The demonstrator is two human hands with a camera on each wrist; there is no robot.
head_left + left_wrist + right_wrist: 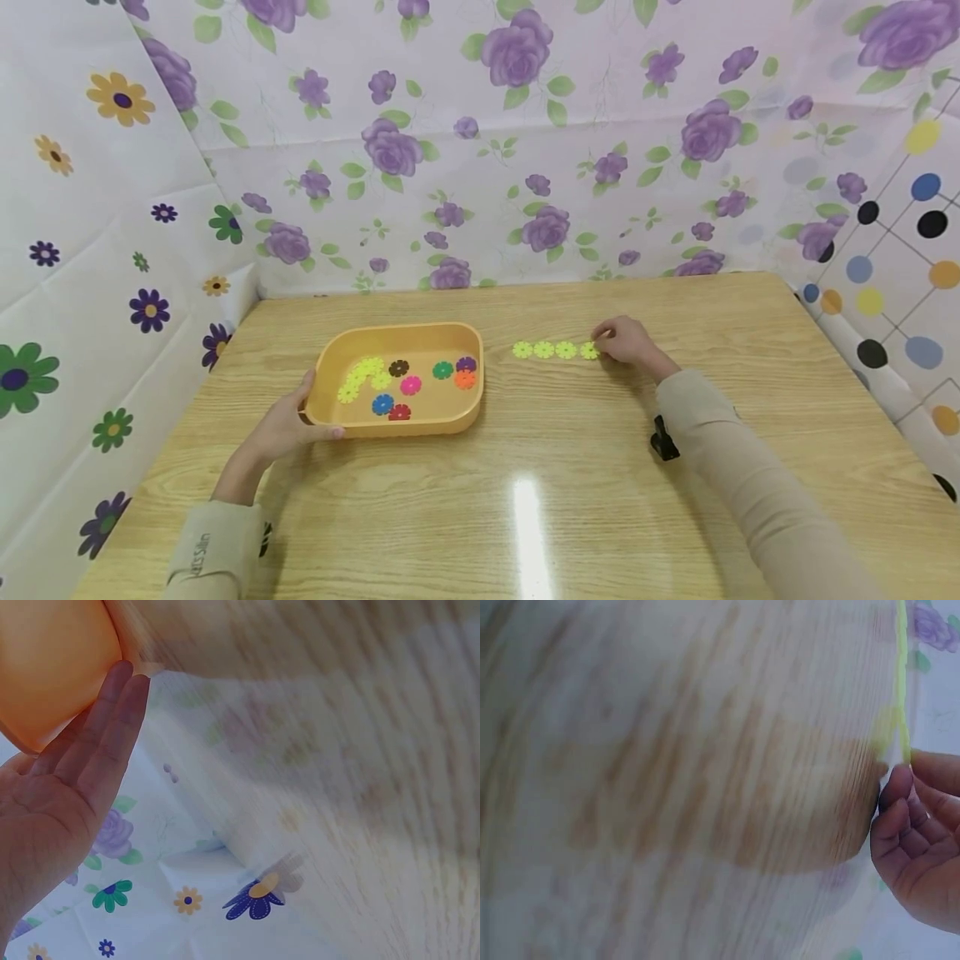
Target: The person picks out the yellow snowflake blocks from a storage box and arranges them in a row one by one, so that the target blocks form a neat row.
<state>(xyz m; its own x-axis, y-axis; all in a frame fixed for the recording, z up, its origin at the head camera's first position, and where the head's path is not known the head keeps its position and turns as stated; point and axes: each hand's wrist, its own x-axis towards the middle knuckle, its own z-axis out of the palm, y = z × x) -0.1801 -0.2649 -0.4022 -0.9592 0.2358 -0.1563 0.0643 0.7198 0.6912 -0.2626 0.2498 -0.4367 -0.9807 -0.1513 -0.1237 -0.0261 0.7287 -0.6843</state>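
Note:
A yellow-orange plastic basin [431,427] stands on the left half of the table. My left hand [281,425] rests on its near left corner, thumb along the front wall; in the left wrist view its straight fingers [112,727] lie against the outer wall. To the right of the basin, several yellow-green snowflake discs [543,350] lie in a straight row. My right hand [626,340] pinches the disc at the row's right end [589,351] between thumb and fingertips. From the right wrist, the row [901,667] shows edge-on, low over the tabletop.
Inside the basin lie more yellow-green discs [348,392] and single ones in blue [382,405], red [400,412], pink [410,385], brown, green, orange and purple. The wooden table [600,517] meets flower-printed cloth [465,208] at the back. A black device [663,442] sits at my right wrist.

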